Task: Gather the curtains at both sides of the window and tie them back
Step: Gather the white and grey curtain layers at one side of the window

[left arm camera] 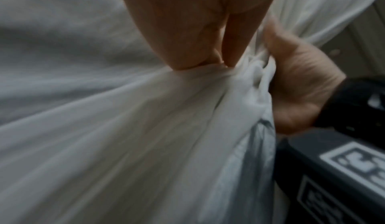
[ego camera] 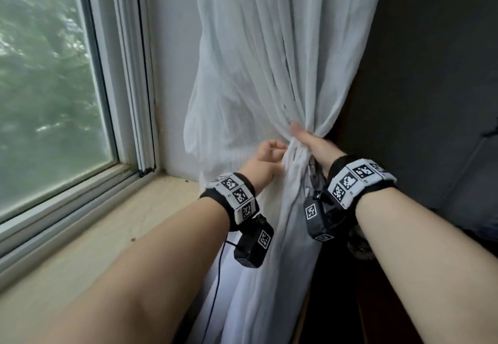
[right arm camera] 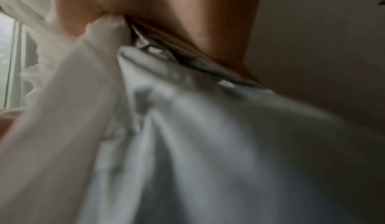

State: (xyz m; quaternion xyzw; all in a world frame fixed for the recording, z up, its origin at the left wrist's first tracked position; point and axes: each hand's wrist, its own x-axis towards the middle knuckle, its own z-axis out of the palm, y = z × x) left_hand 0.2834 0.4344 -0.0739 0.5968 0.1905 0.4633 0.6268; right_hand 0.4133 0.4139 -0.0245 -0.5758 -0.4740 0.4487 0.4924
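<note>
A white sheer curtain (ego camera: pixel 269 60) hangs to the right of the window, pulled into a bunch at sill height. My right hand (ego camera: pixel 310 141) grips that bunch from the right, thumb lying across the front folds. My left hand (ego camera: pixel 269 152) sits just left of it, fingers curled into the fabric. In the left wrist view my left fingertips (left arm camera: pixel 187 54) pinch a fold of the curtain (left arm camera: pixel 125 128), with the right hand (left arm camera: pixel 297 87) wrapped round the gather beside them. Under my right hand (right arm camera: pixel 177 13) a thin dark-and-pale strip (right arm camera: pixel 187 59) lies against the curtain (right arm camera: pixel 187 145); it is too blurred to identify.
The window pane (ego camera: pixel 48 87) and its white frame fill the left. A pale wooden sill (ego camera: pixel 121 222) runs below it under my left forearm. A dark wall (ego camera: pixel 431 74) stands close on the right. A thin cable (ego camera: pixel 215 289) hangs from my left wrist.
</note>
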